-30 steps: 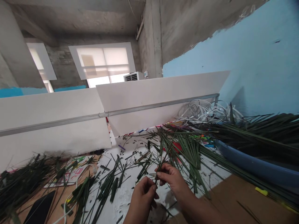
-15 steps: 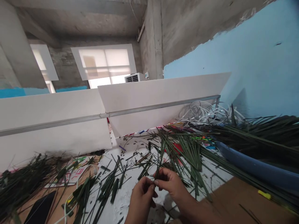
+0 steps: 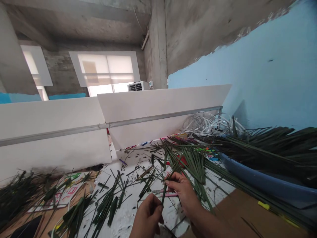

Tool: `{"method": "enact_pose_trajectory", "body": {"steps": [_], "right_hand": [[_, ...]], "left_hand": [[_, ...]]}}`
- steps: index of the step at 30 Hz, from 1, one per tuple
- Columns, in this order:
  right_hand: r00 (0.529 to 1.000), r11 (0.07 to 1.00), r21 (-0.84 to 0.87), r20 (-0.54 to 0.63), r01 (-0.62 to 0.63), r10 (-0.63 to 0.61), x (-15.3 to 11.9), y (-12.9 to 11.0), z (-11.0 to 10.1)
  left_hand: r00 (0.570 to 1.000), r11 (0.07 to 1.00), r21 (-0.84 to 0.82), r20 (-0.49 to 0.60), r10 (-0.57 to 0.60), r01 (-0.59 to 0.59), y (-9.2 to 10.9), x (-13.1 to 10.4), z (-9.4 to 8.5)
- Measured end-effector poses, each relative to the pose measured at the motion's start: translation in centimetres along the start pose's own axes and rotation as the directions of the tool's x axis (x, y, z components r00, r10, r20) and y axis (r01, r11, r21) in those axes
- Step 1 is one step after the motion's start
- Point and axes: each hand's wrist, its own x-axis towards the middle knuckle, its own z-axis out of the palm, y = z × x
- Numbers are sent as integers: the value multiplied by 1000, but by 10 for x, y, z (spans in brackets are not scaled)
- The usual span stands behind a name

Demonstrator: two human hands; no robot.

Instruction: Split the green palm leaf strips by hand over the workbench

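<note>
Fingers [image 3: 171,183] of our left hand [image 3: 148,214] and right hand [image 3: 185,191] pinch a leaf strip [image 3: 163,194] | white tabletop [image 3: 127,211] under leaf scraps [image 3: 105,208] | white panels [image 3: 160,103] behind, blue wall [image 3: 267,86] right

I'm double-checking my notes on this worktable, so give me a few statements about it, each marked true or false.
1. The left hand and right hand both hold one narrow green leaf strip. True.
2. The big basin at the right is red. False: the basin is blue.
3. Loose leaf pieces lie on the white tabletop, left of the left hand. True.
4. The right hand lies flat on the tabletop. False: it pinches the leaf strip.
5. The white strips are heaped inside the basin. False: the white strips lie near the white panel; dark leaves fill the basin.
</note>
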Motion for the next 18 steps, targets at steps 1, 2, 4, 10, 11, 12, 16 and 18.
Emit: {"method": "enact_pose_trajectory", "body": {"steps": [1,2,4,10,11,12,16,18], "right_hand": [[1000,1000,3,-1,13,-13,2,-1,-2],[1000,1000,8,-8,23,-23,4,-1,-3],[999,999,27,-34,37,-36,6,-2,-6],[995,996,72,-89,45,-39,11,-2,-8],[994,995,85,-101,46,-37,12,-3,-9],[992,994,100,-115,52,-40,13,-3,-10],[986,986,147,-154,80,-57,16,-6,-13],[990,983,172,-139,58,-34,15,-7,-12]], "left_hand": [[1000,1000,1,15,0,0,-2,0,-1],[1000,1000,1,24,3,-3,-4,1,-3],[999,1000,-1,30,12,-12,-7,1,-5],[999,1000,-12,43,19,-19,-15,5,-9],[998,1000,-21,66,21,-20,-16,6,-9],[996,999,-36,91,25,-22,-18,7,-9],[993,995,-88,110,45,-35,-22,9,-9],[997,995,-88,65,43,-37,-19,9,-8]]}}
